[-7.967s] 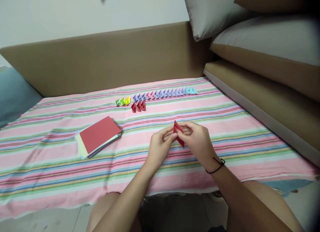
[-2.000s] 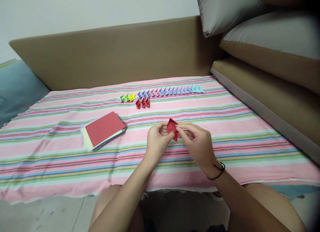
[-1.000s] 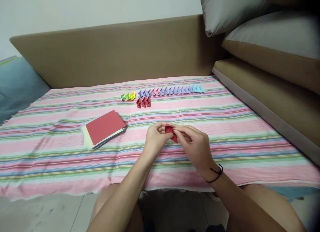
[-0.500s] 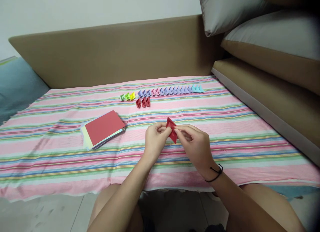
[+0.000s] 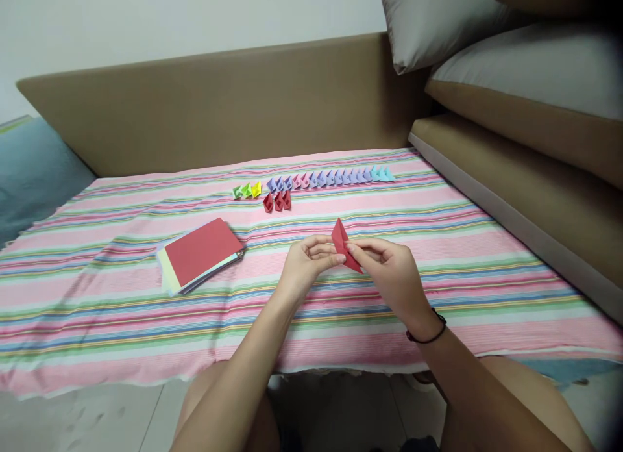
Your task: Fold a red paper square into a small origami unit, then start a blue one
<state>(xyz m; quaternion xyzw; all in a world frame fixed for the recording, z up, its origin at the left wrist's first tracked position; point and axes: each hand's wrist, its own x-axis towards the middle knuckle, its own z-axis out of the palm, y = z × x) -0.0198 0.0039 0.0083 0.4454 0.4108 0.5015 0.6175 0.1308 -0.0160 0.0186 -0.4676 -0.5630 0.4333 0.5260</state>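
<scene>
Between both hands is a red folded paper boat (image 5: 340, 235), held a little above the striped cloth with one point up and the other down to the right. My left hand (image 5: 311, 263) pinches its left side, thumb at the lower part. My right hand (image 5: 389, 267), with a black cord on the wrist, grips the right edge between thumb and fingers. Beyond them stand three red paper boats (image 5: 278, 202). Behind these runs a row of purple, pink and light-blue paper boats (image 5: 331, 178), with green and yellow boats (image 5: 246, 191) at its left end.
A stack of coloured paper with a red sheet (image 5: 202, 251) on top lies to the left. The striped cloth (image 5: 146, 322) covers the seat. A brown backrest (image 5: 233, 108) rises behind, and cushions (image 5: 525, 82) are piled at the right.
The red boat has moved slightly right and up in my hands and has been turned, showing a flatter, brighter face. Both hands shifted with it, still holding on.
</scene>
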